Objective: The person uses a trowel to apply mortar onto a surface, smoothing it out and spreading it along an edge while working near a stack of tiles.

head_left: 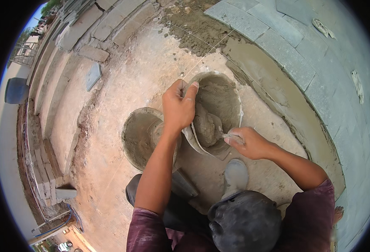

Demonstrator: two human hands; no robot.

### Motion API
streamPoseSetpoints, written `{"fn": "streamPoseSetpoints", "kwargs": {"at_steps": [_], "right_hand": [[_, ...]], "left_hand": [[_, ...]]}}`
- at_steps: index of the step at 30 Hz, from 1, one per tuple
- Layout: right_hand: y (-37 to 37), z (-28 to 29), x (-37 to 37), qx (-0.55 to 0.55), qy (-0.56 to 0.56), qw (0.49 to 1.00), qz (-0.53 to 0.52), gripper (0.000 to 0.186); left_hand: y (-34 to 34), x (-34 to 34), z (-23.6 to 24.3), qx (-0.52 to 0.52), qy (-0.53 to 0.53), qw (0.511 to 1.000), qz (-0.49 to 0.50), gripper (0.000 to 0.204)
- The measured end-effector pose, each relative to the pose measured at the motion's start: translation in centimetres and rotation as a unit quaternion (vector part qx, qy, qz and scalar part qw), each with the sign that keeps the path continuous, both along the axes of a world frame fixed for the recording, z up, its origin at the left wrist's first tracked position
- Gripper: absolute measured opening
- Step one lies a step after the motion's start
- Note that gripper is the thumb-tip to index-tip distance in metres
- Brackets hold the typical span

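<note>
My left hand (180,105) is closed round the rim of a mortar-coated bucket (225,90), thumb on top. The bucket appears tipped towards me. In my right hand (247,143) is the handle of a trowel (232,136), its blade inside the bucket among grey wet mortar (206,126). The mortar partly hides the blade. Just left of this bucket, behind my left forearm, stands a second bucket (136,136) with mortar smeared over its inner wall.
A wet mortar strip (273,80) runs along grey paving slabs (292,54) at right. String (210,52) crosses near a mortar heap (193,31). Stone steps (59,90), a loose tile (94,77) and a blue barrel (16,90) lie left. A grey boot (236,172) stands below the bucket.
</note>
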State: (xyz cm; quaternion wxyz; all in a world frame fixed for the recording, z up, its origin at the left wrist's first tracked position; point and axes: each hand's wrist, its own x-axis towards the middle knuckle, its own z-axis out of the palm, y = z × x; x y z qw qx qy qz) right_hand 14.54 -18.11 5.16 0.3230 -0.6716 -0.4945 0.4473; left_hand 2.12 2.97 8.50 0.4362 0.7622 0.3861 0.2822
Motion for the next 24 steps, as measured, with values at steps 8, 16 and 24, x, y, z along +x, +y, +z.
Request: {"fn": "streamPoseSetpoints", "kwargs": {"at_steps": [8,16,24], "right_hand": [[-2.7,4.6,3.4,0.001,-0.05,0.999,0.005,0.031],[-0.7,9.4,8.4,-0.007,-0.071,0.996,-0.045,0.033],[11.3,8.1,15.1,0.058,-0.095,0.968,-0.225,0.043]], "left_hand": [[3.4,-2.0,-1.2,-0.049,-0.013,0.998,0.026,0.041],[4.4,-3.3,-1.4,-0.082,-0.032,0.995,0.041,0.04],[4.3,-3.5,-1.7,-0.098,-0.028,0.994,0.05,0.04]]}}
